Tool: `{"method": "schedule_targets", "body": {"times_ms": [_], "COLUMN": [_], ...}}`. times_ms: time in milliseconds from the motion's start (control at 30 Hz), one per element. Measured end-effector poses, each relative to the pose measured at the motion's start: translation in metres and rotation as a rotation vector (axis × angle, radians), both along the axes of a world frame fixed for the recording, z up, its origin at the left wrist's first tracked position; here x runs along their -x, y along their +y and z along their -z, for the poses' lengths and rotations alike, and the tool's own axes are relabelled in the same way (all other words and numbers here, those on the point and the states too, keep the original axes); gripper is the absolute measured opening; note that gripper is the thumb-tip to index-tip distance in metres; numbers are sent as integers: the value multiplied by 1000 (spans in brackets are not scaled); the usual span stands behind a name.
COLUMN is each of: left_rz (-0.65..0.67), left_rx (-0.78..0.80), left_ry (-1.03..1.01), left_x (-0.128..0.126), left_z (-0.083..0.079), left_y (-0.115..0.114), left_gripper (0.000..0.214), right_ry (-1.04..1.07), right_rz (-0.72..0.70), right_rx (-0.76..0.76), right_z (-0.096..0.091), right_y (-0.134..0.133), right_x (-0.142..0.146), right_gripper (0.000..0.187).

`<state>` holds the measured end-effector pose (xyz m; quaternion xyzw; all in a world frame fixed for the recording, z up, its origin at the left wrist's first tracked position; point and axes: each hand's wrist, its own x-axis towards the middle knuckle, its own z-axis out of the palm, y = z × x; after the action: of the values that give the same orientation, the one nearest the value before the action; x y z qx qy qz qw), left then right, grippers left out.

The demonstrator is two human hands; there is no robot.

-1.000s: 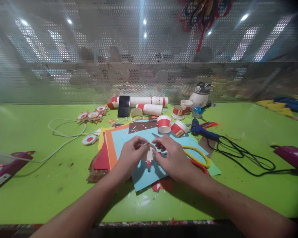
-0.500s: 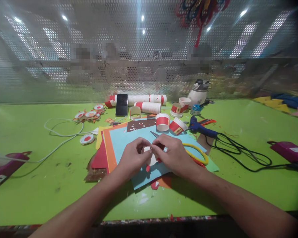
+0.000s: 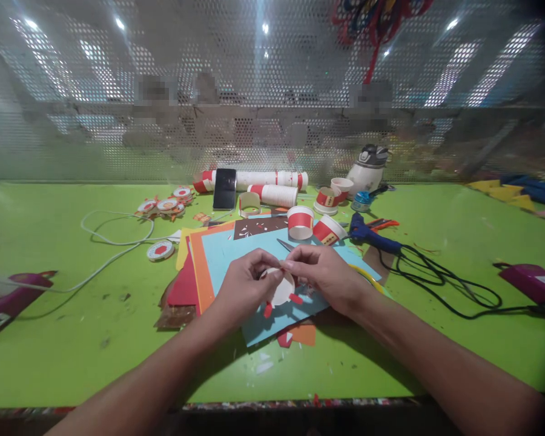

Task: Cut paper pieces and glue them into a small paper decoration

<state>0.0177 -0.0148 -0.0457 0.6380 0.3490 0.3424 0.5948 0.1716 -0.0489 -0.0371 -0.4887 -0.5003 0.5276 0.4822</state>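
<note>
A small white paper disc (image 3: 282, 292) with red paper tabs along its lower edge is between my hands, above a light blue sheet (image 3: 222, 254). My left hand (image 3: 249, 278) grips the disc at its left side, thumb on the face. At its top edge my right hand (image 3: 320, 272) pinches with thumb and forefinger; what lies right under those fingertips is hidden. Partly behind my right hand are scissors with yellow handles (image 3: 367, 277), their blades (image 3: 285, 244) pointing up and left.
Red-and-white paper cups (image 3: 300, 223) and a blue glue gun (image 3: 372, 235) with a black cord lie beyond my hands. A phone (image 3: 224, 189) leans on a paper-cup tube (image 3: 258, 180). Finished-looking discs (image 3: 168, 206) sit left. Power strips (image 3: 533, 281) flank the table; a perforated screen (image 3: 263, 133) stands behind.
The disc has turned to show more of its white face and red tabs. My right hand has shifted slightly right, covering more of the yellow scissor handles. The view has moved slightly.
</note>
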Motion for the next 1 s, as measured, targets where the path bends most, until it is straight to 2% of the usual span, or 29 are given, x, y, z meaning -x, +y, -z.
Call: {"method": "schedule_targets", "body": {"times_ms": [100,300,567,667,767,867,933,1000], "left_rz": [30,66,78,86,102,185,230,244], "left_rx": [12,-5,44,40,33,83,101,71], "left_ry": [-39,-101,-102,-17,46,-7,-27,4], "left_x": [1,4,4,4,2,1,1,1], "left_z": [0,-2,-2,1,6,13,16,16], "left_y": [-1,-3,2,6,9,11,12,11], "left_gripper": [19,22,23,22,25,37,43,42], "right_ry": [247,394,329,132,-263,-663,-809,-845], "right_rz": [-134,-280,-234,-158,-87,-125,-152,-151], "right_rx": [115,151,119,0,-211,-471,-600,-658], "right_z": [2,2,5,1,-6,-9,-8,-4], "right_y": [0,-2,1,2,0,-4,-6,-6], "right_x": [-5,-9,-7,-9,-9,-5,-1,1], "right_gripper": [12,7,9,11,12,15,11,9]}}
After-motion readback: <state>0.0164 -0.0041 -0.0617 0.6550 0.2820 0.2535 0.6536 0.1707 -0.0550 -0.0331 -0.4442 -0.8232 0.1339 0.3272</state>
